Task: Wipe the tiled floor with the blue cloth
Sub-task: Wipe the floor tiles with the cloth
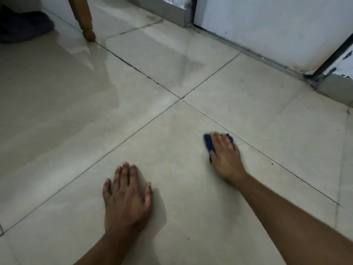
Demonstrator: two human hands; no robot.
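Note:
The floor point(172, 73) is made of large pale glossy tiles with dark grout lines. My right hand point(226, 155) lies flat on a small blue cloth point(208, 143) and presses it onto the tile, fingers straight and pointing away from me. Only the cloth's left edge and a far corner show past the hand. My left hand point(127, 196) rests palm down on the same tile, nearer to me, with its fingers spread and nothing under it.
A wooden furniture leg point(84, 20) stands at the far left. Beside it lies a dark bundle point(21, 25). A white wall or door panel point(267, 25) with a dirty base runs along the far right, with a dark metal post point(332, 56).

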